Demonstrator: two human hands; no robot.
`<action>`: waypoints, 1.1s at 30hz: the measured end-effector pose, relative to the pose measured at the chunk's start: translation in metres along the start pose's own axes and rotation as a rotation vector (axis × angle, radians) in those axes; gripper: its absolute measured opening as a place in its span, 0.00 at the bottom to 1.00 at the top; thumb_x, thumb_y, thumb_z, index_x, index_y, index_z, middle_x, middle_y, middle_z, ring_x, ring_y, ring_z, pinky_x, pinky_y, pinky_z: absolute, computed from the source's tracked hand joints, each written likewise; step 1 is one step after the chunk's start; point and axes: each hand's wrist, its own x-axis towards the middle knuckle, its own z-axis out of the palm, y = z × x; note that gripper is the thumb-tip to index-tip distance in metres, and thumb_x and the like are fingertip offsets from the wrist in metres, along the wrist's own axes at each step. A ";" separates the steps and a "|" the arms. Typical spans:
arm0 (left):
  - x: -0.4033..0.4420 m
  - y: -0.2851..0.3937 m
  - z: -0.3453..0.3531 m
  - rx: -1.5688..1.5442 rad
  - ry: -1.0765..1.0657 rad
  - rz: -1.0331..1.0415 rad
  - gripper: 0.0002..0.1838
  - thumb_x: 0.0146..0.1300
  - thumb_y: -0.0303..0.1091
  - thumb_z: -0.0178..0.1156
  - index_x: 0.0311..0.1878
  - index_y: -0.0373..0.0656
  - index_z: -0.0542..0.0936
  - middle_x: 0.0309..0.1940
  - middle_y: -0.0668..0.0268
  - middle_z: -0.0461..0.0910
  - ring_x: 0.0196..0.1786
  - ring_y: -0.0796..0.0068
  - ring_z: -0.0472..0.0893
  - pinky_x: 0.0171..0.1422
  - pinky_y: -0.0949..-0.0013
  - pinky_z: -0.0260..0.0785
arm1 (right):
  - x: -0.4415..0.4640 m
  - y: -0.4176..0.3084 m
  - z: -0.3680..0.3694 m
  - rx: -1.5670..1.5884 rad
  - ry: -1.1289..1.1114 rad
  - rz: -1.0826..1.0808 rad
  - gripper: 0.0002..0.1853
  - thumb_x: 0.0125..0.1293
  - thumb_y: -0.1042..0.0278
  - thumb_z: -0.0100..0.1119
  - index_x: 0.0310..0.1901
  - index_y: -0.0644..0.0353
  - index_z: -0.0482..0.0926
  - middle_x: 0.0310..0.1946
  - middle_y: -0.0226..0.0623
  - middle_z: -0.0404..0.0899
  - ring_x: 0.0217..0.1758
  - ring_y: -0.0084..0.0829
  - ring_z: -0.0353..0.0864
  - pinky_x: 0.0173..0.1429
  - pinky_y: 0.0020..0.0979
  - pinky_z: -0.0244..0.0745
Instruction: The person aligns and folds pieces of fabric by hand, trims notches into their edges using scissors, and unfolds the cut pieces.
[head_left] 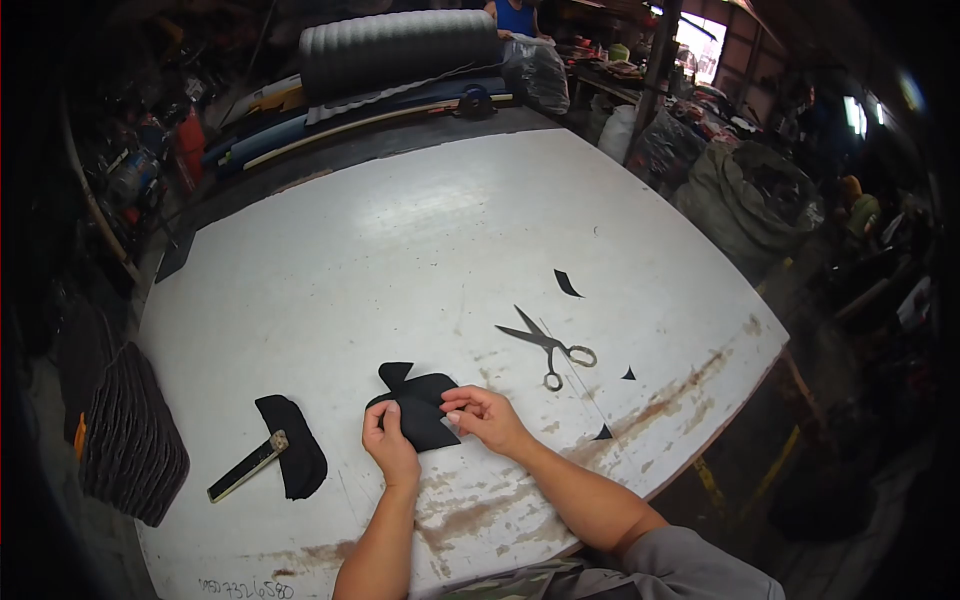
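Observation:
On the white table, near its front edge, lie black fabric pieces. My left hand pinches their left side between thumb and fingers. At their right edge my right hand has its fingers closed on a small greyish piece, too small to name. A black scrap sits just behind the pieces. Open-bladed scissors lie to the right. Left of my hands is a stack of black cut pieces, with a narrow dark bar resting against it.
Small black scraps are scattered at the right. A pile of dark layered pieces is at the left edge. A large foam roll and other rolls lie beyond the table. A person is at the back beside a plastic bag.

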 end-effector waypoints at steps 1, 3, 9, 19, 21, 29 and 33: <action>0.000 0.000 0.000 -0.002 0.000 0.003 0.07 0.68 0.31 0.59 0.37 0.37 0.79 0.34 0.69 0.79 0.40 0.80 0.74 0.50 0.75 0.67 | 0.000 0.001 0.001 -0.005 0.002 0.001 0.19 0.67 0.72 0.62 0.58 0.66 0.75 0.46 0.36 0.82 0.33 0.14 0.77 0.37 0.19 0.73; 0.001 -0.002 0.000 -0.002 0.000 -0.010 0.07 0.68 0.31 0.59 0.37 0.37 0.79 0.34 0.68 0.79 0.40 0.80 0.74 0.50 0.74 0.68 | 0.001 0.000 0.002 -0.002 0.009 0.000 0.19 0.67 0.72 0.63 0.58 0.67 0.76 0.45 0.35 0.82 0.33 0.13 0.77 0.37 0.18 0.73; 0.000 0.002 0.001 0.046 -0.011 -0.001 0.06 0.68 0.30 0.60 0.37 0.37 0.80 0.34 0.69 0.79 0.40 0.80 0.74 0.50 0.75 0.67 | 0.001 0.003 0.000 -0.088 -0.008 0.011 0.18 0.68 0.74 0.62 0.58 0.65 0.76 0.44 0.33 0.81 0.40 0.15 0.80 0.43 0.20 0.78; 0.000 0.003 0.002 0.061 -0.031 0.012 0.06 0.68 0.30 0.59 0.37 0.36 0.79 0.34 0.70 0.79 0.40 0.81 0.74 0.50 0.75 0.68 | 0.000 0.008 0.000 -0.033 0.006 -0.018 0.18 0.67 0.72 0.64 0.56 0.66 0.77 0.39 0.29 0.81 0.33 0.12 0.75 0.36 0.17 0.72; 0.001 0.003 0.003 0.064 -0.038 0.015 0.07 0.68 0.30 0.59 0.37 0.36 0.79 0.34 0.69 0.79 0.40 0.81 0.74 0.50 0.75 0.68 | 0.001 0.011 0.001 -0.040 0.007 -0.037 0.18 0.66 0.71 0.65 0.55 0.66 0.77 0.37 0.28 0.81 0.31 0.11 0.74 0.33 0.17 0.69; 0.001 0.000 0.001 0.068 -0.051 0.006 0.06 0.67 0.30 0.60 0.37 0.36 0.80 0.34 0.69 0.80 0.40 0.81 0.75 0.50 0.75 0.68 | 0.001 0.007 0.003 -0.034 0.005 -0.036 0.17 0.66 0.73 0.64 0.56 0.66 0.77 0.35 0.27 0.80 0.30 0.12 0.74 0.32 0.18 0.70; -0.001 0.006 0.002 0.096 -0.054 0.013 0.06 0.68 0.30 0.60 0.38 0.36 0.80 0.34 0.69 0.80 0.40 0.80 0.75 0.50 0.75 0.68 | -0.001 0.003 0.001 -0.070 -0.023 -0.013 0.17 0.68 0.75 0.62 0.57 0.66 0.76 0.37 0.28 0.80 0.33 0.14 0.76 0.37 0.19 0.74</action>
